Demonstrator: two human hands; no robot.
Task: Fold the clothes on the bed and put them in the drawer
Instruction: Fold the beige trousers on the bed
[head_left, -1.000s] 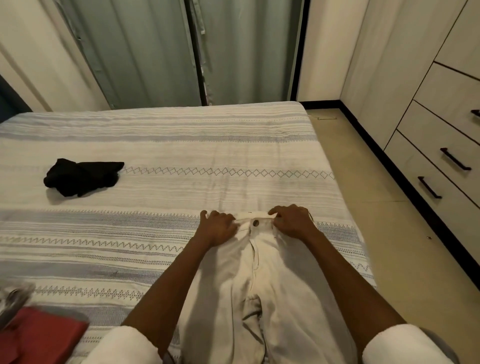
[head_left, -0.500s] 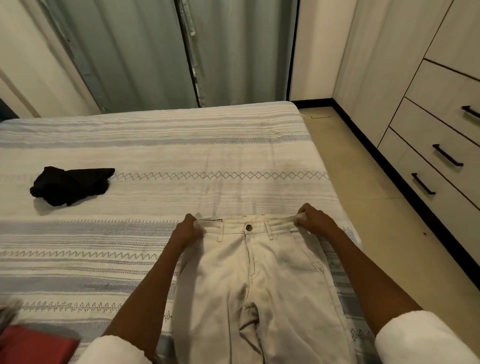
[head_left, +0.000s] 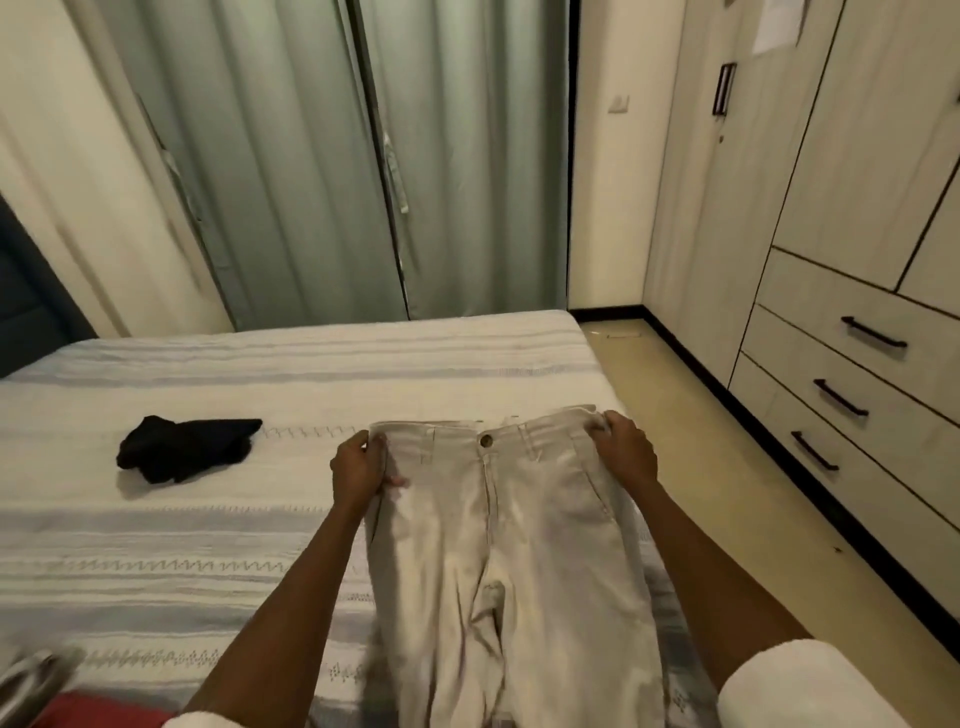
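Beige trousers lie front side up on the striped bed, near its right edge, waistband toward the curtains, legs running toward the camera. The button is fastened. The left hand grips the left end of the waistband, fingers curled round the fabric edge. The right hand grips the right end of the waistband the same way. The band is stretched between both hands.

A black garment lies crumpled on the bed, well apart to the left. A red item and a blurred grey item, possibly fabric, show at the lower left corner. Closed drawers with black handles stand on the right, across the floor.
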